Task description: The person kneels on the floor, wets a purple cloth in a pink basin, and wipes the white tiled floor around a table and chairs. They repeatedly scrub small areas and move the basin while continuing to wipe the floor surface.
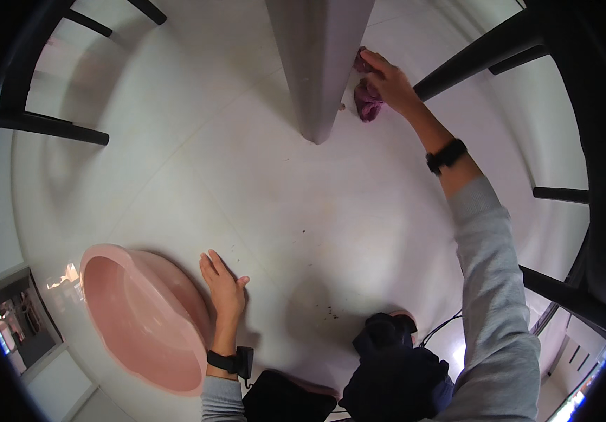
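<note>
My right hand (390,84) reaches far forward and holds a crumpled purple cloth (368,101) against the pale floor. Part of the cloth is hidden under the fingers. Just left of it stands a broad grey post (316,68), and a small brown crumb (342,106) lies between the two. My left hand (225,285) has its palm down with the fingers apart, holding nothing. Whether it touches the floor or hovers slightly over it I cannot tell. Beside it, a pink plastic basin (147,322) is tipped on its side with its opening facing left.
Black furniture legs (471,58) slant in from the right, and more black legs (50,126) stand at the left. Dark specks (330,312) are scattered over the floor (261,211). A thin black cable (440,327) runs near my dark-clothed knees (395,374).
</note>
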Demonstrator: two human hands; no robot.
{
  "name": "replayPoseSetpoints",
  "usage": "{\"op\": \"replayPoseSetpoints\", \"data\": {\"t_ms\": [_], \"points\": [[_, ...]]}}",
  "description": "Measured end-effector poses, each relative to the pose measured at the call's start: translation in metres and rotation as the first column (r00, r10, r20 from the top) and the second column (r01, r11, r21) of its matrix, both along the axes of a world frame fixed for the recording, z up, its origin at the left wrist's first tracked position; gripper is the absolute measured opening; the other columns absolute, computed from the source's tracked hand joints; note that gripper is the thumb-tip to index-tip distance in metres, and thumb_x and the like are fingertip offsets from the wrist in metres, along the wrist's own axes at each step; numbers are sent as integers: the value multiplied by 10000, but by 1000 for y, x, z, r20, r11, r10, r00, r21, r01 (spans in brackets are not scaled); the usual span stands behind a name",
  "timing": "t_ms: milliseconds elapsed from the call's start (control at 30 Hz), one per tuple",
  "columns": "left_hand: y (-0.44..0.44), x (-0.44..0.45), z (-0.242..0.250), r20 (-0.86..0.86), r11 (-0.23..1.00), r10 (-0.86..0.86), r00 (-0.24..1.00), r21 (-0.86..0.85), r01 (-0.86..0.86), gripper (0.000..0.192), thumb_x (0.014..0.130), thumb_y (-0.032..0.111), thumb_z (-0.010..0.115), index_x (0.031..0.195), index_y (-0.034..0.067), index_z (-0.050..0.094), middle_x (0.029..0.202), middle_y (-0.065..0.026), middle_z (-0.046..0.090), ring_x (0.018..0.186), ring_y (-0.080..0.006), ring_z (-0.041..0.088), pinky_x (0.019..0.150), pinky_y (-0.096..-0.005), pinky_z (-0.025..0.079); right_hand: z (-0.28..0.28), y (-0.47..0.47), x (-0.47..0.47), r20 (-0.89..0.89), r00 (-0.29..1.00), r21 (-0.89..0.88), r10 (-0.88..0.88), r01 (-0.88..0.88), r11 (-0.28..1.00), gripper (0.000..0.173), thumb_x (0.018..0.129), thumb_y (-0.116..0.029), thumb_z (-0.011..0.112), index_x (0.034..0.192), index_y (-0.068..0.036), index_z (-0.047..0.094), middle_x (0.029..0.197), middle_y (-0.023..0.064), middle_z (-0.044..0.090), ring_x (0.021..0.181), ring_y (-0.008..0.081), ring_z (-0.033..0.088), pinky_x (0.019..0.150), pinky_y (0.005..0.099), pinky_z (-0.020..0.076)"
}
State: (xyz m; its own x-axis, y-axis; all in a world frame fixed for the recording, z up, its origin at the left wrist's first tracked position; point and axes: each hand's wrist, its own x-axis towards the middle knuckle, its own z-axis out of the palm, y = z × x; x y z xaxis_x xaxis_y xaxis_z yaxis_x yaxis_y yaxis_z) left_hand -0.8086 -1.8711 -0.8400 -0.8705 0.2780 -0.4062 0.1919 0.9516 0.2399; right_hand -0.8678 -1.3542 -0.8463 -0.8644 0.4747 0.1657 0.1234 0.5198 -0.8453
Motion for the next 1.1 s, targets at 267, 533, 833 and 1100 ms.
{"op": "replayPoseSetpoints", "data": {"t_ms": [267, 533, 833, 1100], "points": [[-2, 1, -4, -15, 999, 4, 1000, 37, -4, 938, 773, 93, 756, 1485, -41, 159, 1537, -292, 143, 1426, -431, 161, 1157, -449, 226, -72, -43, 32, 37, 974, 150, 223, -226, 963, 548, 680, 169, 463, 1156, -23, 654, 1305, 129, 588, 1269, 271, 504, 1085, 332, 362], [-13, 1, -2, -29, 997, -47, 998, 61, 49, 939, 764, 98, 770, 1483, -37, 180, 1542, -276, 158, 1426, -414, 189, 1160, -430, 233, -24, -132, 168, 244, 847, -99, 473, -463, 881, 450, 699, 175, 455, 1000, -30, 718, 1143, 124, 671, 1124, 303, 580, 983, 379, 454], [-18, 0, 8, 60, 997, -66, 996, 46, 63, 923, 772, 58, 752, 1489, -28, 177, 1562, -238, 144, 1443, -364, 186, 1167, -381, 239, 28, -48, 195, -131, 980, -749, -147, 0, 663, 559, 736, 114, 397, 1267, 67, 566, 1131, 156, 616, 919, 239, 608, 824, 438, 616], [-12, 2, 4, 42, 997, -69, 997, -43, 71, 916, 783, 39, 731, 1492, -33, 156, 1562, -239, 138, 1443, -372, 177, 1167, -389, 235, -69, -61, 142, 106, 928, 238, -358, 326, 915, 441, 834, -101, 584, 1273, -59, 580, 1414, 164, 469, 1310, 343, 404, 1098, 463, 304]]}}
